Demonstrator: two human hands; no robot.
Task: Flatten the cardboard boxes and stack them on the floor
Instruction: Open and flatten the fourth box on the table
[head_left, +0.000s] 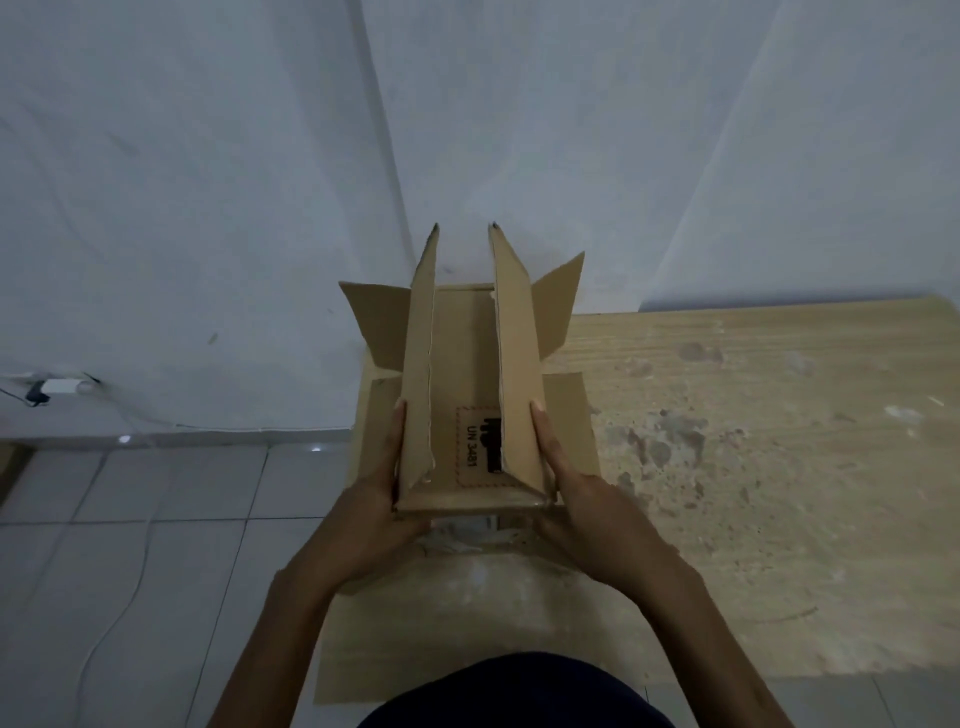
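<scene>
Box: open cardboard box (470, 441), held up between both hands, above the left edge of the wooden board and the flat cardboard under it.
Flaps: two long flaps (514, 364) stand upright, apart, a gap between them; two short flaps splay outward at the far end, left and right.
Marking: printed label (480, 447) on the inner panel, reads "UN 3481", with a black pictogram partly hidden by the right flap.
Left hand: left hand (379, 499) pressed flat against the outside of the left wall, fingers extended along it, thumb under the near edge.
Right hand: right hand (576, 493) pressed flat against the outside of the right wall, fingers extended. Hands apart, the box clamped between them.
Flat cardboard: flattened sheet (467, 623) lying on the floor below the box, reaching to the person's body at the near edge.
Board: pale wooden board (779, 467), stained and scuffed, lies on the floor to the right, against the wall.
Floor: white tiles (156, 519) to the left; a white cable (130, 587) runs across them to a charger (57, 387) at the wall base.
</scene>
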